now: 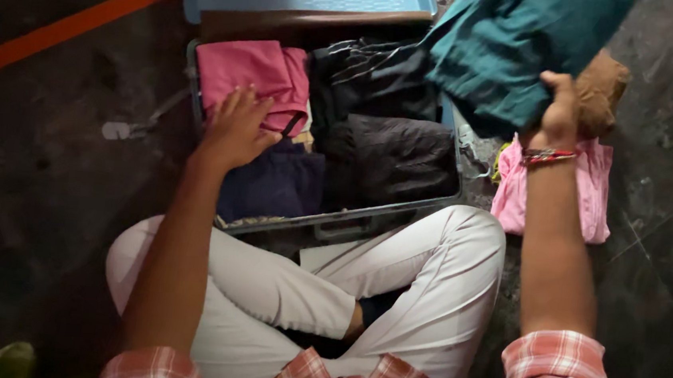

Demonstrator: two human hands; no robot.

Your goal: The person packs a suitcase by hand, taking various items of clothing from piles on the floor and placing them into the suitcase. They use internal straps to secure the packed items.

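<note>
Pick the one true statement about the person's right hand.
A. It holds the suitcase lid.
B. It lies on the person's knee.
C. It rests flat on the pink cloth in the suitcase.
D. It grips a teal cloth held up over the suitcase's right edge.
D: the right hand grips the teal cloth, raised above the right side of the suitcase, while the left hand is the one on the pink cloth.

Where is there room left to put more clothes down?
The suitcase is crowded: pink top under the left hand, dark clothes beside it. Bare floor lies left of the suitcase, and more right of the pink cloth, below the right hand holding the teal garment.
</note>
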